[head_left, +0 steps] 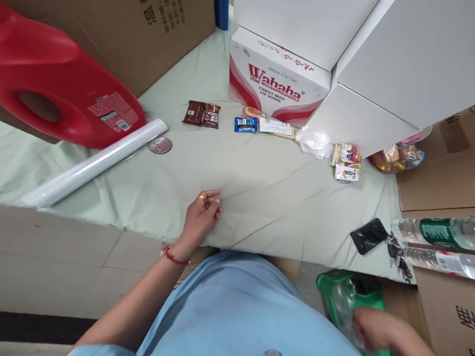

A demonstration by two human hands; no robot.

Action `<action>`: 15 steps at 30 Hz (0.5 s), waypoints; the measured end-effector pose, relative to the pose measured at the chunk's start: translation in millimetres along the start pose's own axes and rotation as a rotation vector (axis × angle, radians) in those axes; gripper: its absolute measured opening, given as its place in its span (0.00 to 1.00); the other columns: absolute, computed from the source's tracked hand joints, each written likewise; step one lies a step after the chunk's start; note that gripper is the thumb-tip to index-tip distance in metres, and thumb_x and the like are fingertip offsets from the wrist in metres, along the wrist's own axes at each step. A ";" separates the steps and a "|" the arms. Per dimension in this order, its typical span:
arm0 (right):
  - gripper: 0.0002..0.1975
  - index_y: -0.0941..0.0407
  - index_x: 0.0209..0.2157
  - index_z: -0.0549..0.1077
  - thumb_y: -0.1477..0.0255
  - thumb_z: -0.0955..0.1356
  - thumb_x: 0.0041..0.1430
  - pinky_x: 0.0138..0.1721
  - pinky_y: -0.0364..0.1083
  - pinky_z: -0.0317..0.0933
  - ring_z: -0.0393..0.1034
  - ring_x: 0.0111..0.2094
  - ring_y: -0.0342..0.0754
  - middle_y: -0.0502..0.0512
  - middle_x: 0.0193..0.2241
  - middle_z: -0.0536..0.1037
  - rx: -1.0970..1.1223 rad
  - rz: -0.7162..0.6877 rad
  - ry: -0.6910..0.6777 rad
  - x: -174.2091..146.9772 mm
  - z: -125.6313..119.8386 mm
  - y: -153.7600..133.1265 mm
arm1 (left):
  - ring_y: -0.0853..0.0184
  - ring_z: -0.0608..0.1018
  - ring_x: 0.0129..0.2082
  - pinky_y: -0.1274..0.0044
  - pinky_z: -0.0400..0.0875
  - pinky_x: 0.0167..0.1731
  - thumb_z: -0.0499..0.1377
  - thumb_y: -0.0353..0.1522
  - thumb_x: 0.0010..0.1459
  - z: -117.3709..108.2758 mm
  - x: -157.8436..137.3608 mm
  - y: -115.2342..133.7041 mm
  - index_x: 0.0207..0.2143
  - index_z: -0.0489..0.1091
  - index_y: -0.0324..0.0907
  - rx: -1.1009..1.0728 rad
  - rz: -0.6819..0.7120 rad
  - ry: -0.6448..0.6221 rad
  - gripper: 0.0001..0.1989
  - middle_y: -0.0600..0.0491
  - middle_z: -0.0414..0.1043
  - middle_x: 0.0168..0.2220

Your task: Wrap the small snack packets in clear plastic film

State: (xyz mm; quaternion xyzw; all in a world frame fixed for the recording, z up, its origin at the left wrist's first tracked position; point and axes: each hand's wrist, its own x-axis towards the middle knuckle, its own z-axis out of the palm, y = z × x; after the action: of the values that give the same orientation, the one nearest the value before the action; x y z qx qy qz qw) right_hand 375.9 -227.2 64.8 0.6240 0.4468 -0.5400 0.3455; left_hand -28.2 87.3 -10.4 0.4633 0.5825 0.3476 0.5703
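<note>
My left hand (203,216) rests on the pale green cloth (262,198) near its front edge. Its fingers are loosely bent, with a ring on one and nothing held. Low on the right, my right hand (375,327), blurred by motion, is closed on a crumpled clear plastic bag (345,300). The bag hangs over a green plastic bin (326,285) below the table edge; the bin's inside is mostly hidden. Brown cocoa snack packets (201,114), a blue snack packet (245,125) and a round metal disc (160,145) lie on the cloth beyond my left hand.
A red jug (110,107) and a plastic film roll (97,167) lie at left. A Wahaha carton (276,85) stands at the back beside a crumpled white bag (314,142) and small snack packs (346,161). At right are a phone (369,236), keys (401,259) and bottles (435,232).
</note>
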 end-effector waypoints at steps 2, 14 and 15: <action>0.27 0.52 0.09 0.54 0.64 0.76 0.39 0.25 0.49 0.63 0.76 0.23 0.55 0.47 0.11 0.58 -0.120 0.157 -0.059 -8.1 10.1 -5.3 | 0.67 0.74 0.26 0.74 0.70 0.30 0.57 0.43 0.60 2.9 -4.7 -9.2 0.49 0.70 0.42 0.135 0.071 0.043 0.19 0.56 0.73 0.30; 0.14 0.57 0.43 0.80 0.70 0.64 0.66 0.43 0.50 0.65 0.74 0.42 0.55 0.64 0.42 0.80 -0.120 -0.174 1.348 44.0 -336.1 -117.4 | 0.60 0.80 0.40 0.69 0.73 0.43 0.50 0.36 0.68 15.0 -13.2 -18.9 0.42 0.74 0.42 0.554 0.473 0.044 0.13 0.47 0.79 0.40; 0.16 0.57 0.49 0.80 0.70 0.65 0.65 0.44 0.51 0.65 0.73 0.44 0.57 0.66 0.49 0.78 -0.127 -0.146 1.470 56.3 -357.3 -127.4 | 0.60 0.80 0.40 0.69 0.73 0.43 0.50 0.35 0.68 15.2 -13.3 -19.8 0.41 0.74 0.42 0.556 0.484 0.048 0.13 0.47 0.79 0.39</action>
State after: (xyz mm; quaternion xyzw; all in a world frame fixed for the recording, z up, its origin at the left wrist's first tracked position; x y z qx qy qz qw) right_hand 388.8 155.7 79.7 0.7721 0.6336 0.0226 -0.0441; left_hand -17.2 66.4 -26.0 0.7165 0.5415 0.3117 0.3102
